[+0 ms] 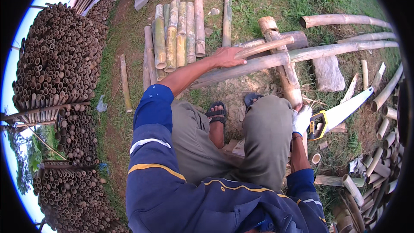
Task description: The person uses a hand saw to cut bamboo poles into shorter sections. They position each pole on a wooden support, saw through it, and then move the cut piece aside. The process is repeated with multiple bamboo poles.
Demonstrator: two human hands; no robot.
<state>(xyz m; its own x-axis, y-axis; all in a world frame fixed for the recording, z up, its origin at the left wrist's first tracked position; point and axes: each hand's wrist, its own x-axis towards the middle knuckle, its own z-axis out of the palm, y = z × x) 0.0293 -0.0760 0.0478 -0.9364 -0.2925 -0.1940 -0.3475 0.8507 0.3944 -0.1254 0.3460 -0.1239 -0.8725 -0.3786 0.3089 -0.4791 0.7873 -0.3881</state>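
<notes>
A short bamboo piece (269,46) slants across an upright-looking bamboo post (282,71), and my bare left hand (228,57) is closed round its near end. Just below it, a long bamboo pole (252,65) runs across the post, close to my left fingers. My right hand (302,121), in a white glove, is beside my right knee at the handle of a handsaw (343,112). Its fingers are partly hidden and seem closed on the black and yellow handle. The saw's pale blade points away to the right, apart from the pole.
Several cut bamboo lengths (181,34) lie in a row ahead on the left. A grey stone block (327,73) sits beyond the post, under the long pole. Offcuts (384,164) are heaped at the right. Tall stacks of bamboo (56,56) stand along the left.
</notes>
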